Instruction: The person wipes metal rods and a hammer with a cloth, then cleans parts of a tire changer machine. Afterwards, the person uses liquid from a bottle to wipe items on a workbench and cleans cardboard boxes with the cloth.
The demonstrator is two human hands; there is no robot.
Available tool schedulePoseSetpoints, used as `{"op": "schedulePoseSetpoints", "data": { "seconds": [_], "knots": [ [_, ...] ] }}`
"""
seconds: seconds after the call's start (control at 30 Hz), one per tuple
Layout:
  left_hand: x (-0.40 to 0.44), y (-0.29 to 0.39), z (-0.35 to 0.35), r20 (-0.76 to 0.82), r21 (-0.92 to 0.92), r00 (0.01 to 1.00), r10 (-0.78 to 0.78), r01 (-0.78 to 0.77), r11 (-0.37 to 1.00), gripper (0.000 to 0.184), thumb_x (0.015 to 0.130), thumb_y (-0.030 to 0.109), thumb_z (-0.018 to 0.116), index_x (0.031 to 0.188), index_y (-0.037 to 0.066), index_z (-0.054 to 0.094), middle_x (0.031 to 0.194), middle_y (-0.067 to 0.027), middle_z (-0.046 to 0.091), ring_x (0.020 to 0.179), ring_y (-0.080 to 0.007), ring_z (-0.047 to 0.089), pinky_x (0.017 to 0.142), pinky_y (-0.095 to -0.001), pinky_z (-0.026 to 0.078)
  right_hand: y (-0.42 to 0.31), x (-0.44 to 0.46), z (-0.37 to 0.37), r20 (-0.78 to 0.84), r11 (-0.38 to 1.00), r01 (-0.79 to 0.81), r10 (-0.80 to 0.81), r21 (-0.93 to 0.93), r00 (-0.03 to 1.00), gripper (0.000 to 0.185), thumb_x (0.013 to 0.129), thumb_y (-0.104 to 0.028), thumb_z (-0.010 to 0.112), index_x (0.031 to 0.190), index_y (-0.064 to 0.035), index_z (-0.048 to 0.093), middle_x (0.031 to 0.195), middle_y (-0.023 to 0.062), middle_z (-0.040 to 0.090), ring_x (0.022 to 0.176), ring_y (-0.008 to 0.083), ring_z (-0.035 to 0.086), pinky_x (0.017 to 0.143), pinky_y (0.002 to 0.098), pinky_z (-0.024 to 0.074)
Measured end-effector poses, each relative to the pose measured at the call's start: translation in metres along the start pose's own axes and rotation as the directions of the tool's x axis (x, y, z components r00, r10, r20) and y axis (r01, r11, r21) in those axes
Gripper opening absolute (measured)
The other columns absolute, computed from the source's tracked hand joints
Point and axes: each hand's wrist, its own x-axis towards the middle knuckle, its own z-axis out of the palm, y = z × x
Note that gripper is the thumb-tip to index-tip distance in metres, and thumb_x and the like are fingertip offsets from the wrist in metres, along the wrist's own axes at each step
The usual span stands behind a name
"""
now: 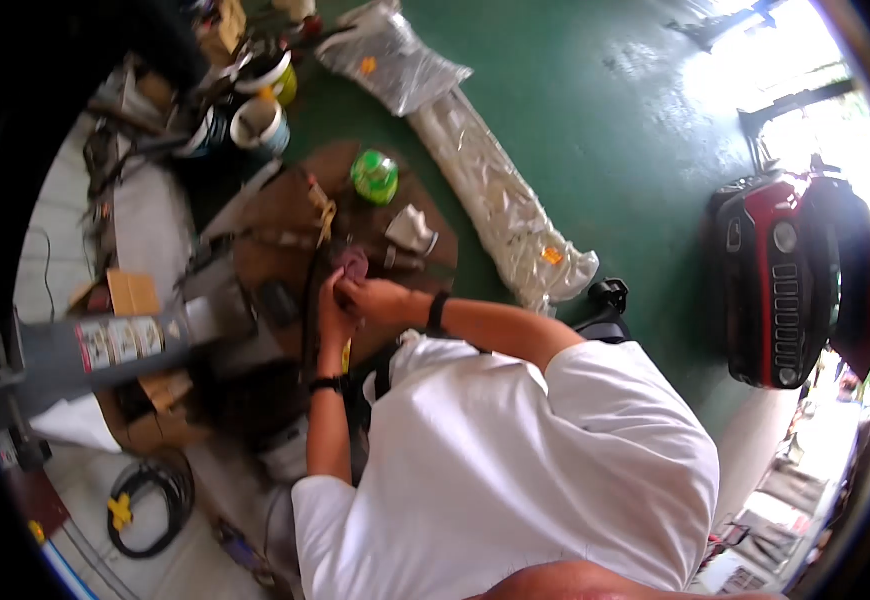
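Observation:
Both hands meet over a round brown surface (417, 190). My left hand (335, 305) comes up from below, its fingers closed against a small dark reddish, rounded piece (353, 264). From the right, my right hand (373, 300) touches the left one, its fingers bent around something too small and blurred to name. Beyond the hands lie a crumpled white cloth or paper (412, 230) and a green-capped or green-filled container (374, 177). A tan-handled item (323, 208) is up and to the left of the reddish piece.
Plastic-wrapped long packages (500, 195) lie on the green floor (575, 130). Buckets (259, 126) stand at the upper left. A grey machine column (135, 342) with labels extends from the left. A coiled black hose (151, 507) lies lower left. A red-and-black vehicle front (787, 280) is at right.

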Motion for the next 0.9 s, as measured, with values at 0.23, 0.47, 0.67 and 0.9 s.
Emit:
{"op": "schedulePoseSetpoints", "data": {
  "seconds": [0.23,0.47,0.67,0.9],
  "knots": [
    [-0.011,0.030,0.052,0.070,0.542,0.997,-0.033,-0.010,0.841,0.062,0.071,0.010,0.074,0.127,0.007,0.049,0.121,-0.0232,0.052,0.112,-0.0434,0.051,0.096,-0.0455,0.044,0.052,-0.075,-0.019,0.097,0.995,-0.063,0.070,-0.073,0.993,0.035,0.083,-0.016,0.058,0.114,-0.0011,0.051,0.098,0.0208,0.061,0.087,0.0390,0.062,0.074,0.0470,0.0505],
    [-0.019,-0.040,0.115,-0.080,0.613,0.996,-0.033,0.075,0.786,0.070,0.070,0.014,0.074,0.131,0.004,0.042,0.122,-0.0296,0.046,0.109,-0.0493,0.048,0.093,-0.0509,0.043,0.122,-0.182,0.000,0.245,0.946,-0.182,0.249,-0.268,0.937,0.029,0.079,-0.019,0.060,0.106,-0.0074,0.063,0.105,0.0146,0.063,0.089,0.0357,0.063,0.081,0.0438,0.0522],
    [0.003,-0.013,0.161,0.065,0.671,0.972,-0.224,0.124,0.731,0.040,0.072,0.026,0.068,0.111,0.016,0.063,0.106,-0.0230,0.060,0.099,-0.0390,0.060,0.085,-0.0465,0.049,0.133,-0.233,-0.020,0.361,0.812,-0.562,0.577,-0.158,0.733,0.047,0.076,-0.016,0.064,0.122,-0.0060,0.057,0.109,0.0196,0.064,0.103,0.0386,0.061,0.087,0.0458,0.0499],
    [0.007,-0.018,0.239,0.375,0.364,0.851,-0.368,0.230,0.903,0.049,0.070,0.035,0.075,0.099,-0.003,0.066,0.102,-0.0244,0.067,0.094,-0.0349,0.067,0.079,-0.0403,0.053,0.123,-0.247,-0.027,-0.054,0.846,-0.513,0.524,0.144,0.850,0.076,0.076,-0.025,0.070,0.135,-0.0008,0.029,0.106,0.0320,0.059,0.097,0.0458,0.059,0.081,0.0513,0.0484]
  ]
}}
